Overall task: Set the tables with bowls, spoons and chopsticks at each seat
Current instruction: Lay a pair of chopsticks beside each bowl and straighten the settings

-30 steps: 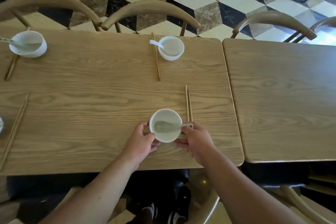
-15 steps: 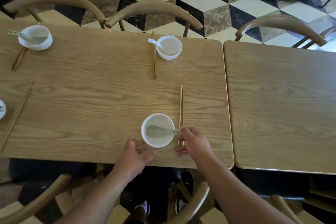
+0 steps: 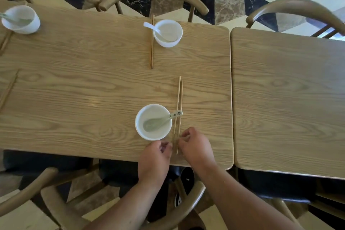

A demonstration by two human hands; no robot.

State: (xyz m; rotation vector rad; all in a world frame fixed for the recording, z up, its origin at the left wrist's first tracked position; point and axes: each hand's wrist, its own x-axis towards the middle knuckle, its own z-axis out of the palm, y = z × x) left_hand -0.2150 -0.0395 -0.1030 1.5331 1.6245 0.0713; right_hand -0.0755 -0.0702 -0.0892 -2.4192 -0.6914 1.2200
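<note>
Light wooden table (image 3: 93, 99), white round bowl (image 3: 151, 136), pale ceramic spoon (image 3: 155, 123).
Left hand (image 3: 155, 158) and right hand (image 3: 196, 149) curled beside thin wooden chopsticks' (image 3: 178, 102) near ends; grip unclear.

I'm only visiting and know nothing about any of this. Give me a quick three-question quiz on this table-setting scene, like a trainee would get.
1. True or false: the handle of the spoon in the near bowl lies across the near chopsticks.
2. In the picture, on which side of the far bowl do the far chopsticks lie? A) left B) right C) across its rim
3. How many white bowls are in view?

Key: 1. true. 2. A. 3. three, counting the bowl at the far left.
</note>
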